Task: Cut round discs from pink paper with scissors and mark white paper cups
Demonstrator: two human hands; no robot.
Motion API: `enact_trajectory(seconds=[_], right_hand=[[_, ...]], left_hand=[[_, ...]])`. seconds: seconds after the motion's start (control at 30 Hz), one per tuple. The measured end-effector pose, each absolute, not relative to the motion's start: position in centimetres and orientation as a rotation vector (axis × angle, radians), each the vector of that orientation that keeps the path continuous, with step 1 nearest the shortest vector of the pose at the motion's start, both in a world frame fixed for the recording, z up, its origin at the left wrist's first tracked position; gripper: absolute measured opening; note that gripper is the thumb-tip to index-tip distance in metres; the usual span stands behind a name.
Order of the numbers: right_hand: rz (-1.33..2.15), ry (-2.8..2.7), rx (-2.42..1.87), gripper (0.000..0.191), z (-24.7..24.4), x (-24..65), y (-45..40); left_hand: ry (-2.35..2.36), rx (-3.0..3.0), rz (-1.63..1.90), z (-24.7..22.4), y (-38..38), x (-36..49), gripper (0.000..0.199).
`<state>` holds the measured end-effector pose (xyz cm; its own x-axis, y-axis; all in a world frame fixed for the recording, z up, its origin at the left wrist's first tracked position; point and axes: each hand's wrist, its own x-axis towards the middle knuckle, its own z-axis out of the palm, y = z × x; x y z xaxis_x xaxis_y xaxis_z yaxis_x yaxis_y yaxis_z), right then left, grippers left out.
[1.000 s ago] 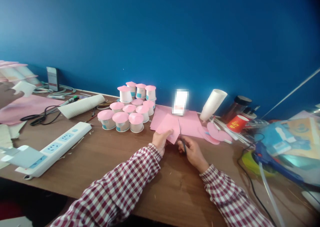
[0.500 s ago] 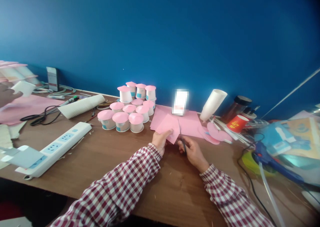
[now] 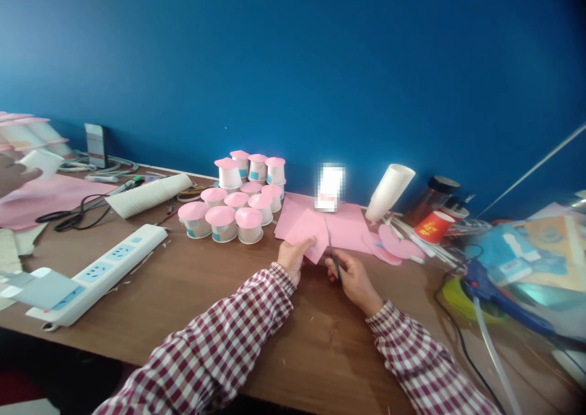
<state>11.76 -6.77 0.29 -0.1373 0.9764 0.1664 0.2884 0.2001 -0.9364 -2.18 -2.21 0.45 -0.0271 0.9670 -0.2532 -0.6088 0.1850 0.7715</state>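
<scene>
My left hand [image 3: 293,259] is closed on a piece of pink paper [image 3: 307,223], its thumb lying on top. In my right hand [image 3: 354,276] is a pair of scissors [image 3: 336,263], fingers wrapped round the handles and blades pointing away from me. The blades lie against the paper's right edge; whether they bite into it I cannot tell. Behind the held piece lies a larger pink sheet [image 3: 350,235]. Several paper cups [image 3: 222,227] stand upside down to the left, topped with pink paper cones. Pink paper rounds [image 3: 390,239] lie to the right.
A power strip [image 3: 107,271] and a stack of white cups [image 3: 151,194] are on the left. Another cup stack [image 3: 390,190] leans at the wall. A red cup [image 3: 434,227] and a blue glue gun [image 3: 499,299] are on the right. A co-worker's pink paper [image 3: 55,195] lies far left.
My hands, the paper and the scissors stay almost exactly where they were. At the far left, the co-worker's hand has shifted toward the picture's edge, and the white piece near it has tilted.
</scene>
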Motion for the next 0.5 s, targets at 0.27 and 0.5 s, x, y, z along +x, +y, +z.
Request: enact_trajectory(seconds=[0.27, 0.5], right_hand=[[1.004, -1.562, -1.235, 0.039, -0.28, 11.91, -6.62], [1.023, -1.545, -1.254, 0.04, -0.36, 12.02, -6.51]], left_hand=[[0.906, 0.551, 1.361, 0.36, -1.88, -2.33, 0.042], [0.914, 0.581, 1.385, -0.08, -1.43, -2.59, 0.04]])
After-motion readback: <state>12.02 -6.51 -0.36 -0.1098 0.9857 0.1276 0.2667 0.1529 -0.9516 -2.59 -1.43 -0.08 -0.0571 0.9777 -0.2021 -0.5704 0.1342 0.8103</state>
